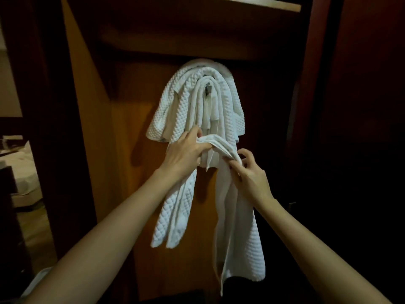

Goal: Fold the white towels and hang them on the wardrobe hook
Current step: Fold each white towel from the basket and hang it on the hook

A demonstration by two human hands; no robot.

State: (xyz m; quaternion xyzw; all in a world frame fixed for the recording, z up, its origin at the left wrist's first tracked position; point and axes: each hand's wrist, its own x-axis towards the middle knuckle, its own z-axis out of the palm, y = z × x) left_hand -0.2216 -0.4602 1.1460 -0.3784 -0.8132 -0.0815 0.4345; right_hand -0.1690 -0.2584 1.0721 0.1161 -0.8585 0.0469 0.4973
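**Wardrobe (122, 172) station: hanging the next towel (238, 227) on the hook (208, 88)**

Facing the dark wood wardrobe, with a shelf (219, 5) overhead and a bed (24, 172) showing past the left edge. Viewing a stack of white towels (197, 102) already draped over the hook, lapping one over another and hiding all but its metal tip.

Holding the next towel just below that stack, bunched at its fold. Gripping the fold with the left hand (186, 152), fingers curled round the cloth. Pinching the same fold lower and to the right with the right hand (247, 174), thumb and fingertips closing narrowly on the edge. Letting two lengths hang below the hands, one under the left wrist and a longer one under the right; not being able to tell whether both belong to one towel.

Locating the hook straight above the fold, with the left hand nearer to it. Reading the fold as running crosswise, high at left and low at right, and the hanging lengths as vertical. Judging the coming move as a lift of the fold up and over the stack. Guarding against a shallow seat, with little free tip remaining to catch the cloth.
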